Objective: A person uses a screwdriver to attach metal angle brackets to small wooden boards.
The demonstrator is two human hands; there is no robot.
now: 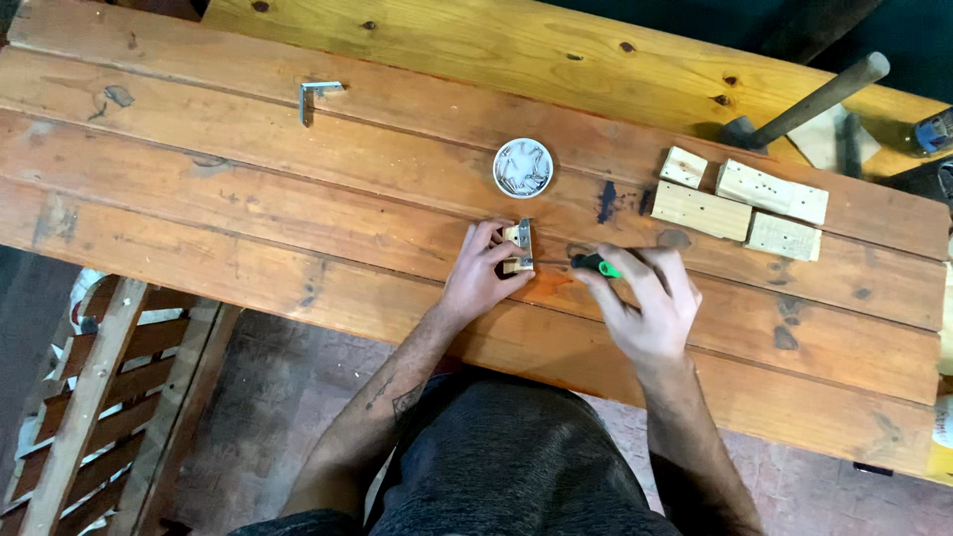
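My left hand (478, 278) pinches a small wooden block (514, 250) that carries a metal angle bracket (525, 241), holding it on the wooden table (248, 199). My right hand (647, 303) grips a screwdriver with a green and black handle (594, 264). Its shaft lies level and points left at the bracket. A round white dish of screws (522, 167) sits just beyond the block.
Several pale wooden blocks (740, 201) lie at the right. A hammer (804, 104) rests at the back right. A loose metal angle bracket (314, 96) lies at the back left. A slatted wooden chair (99, 397) stands below the table's left front edge.
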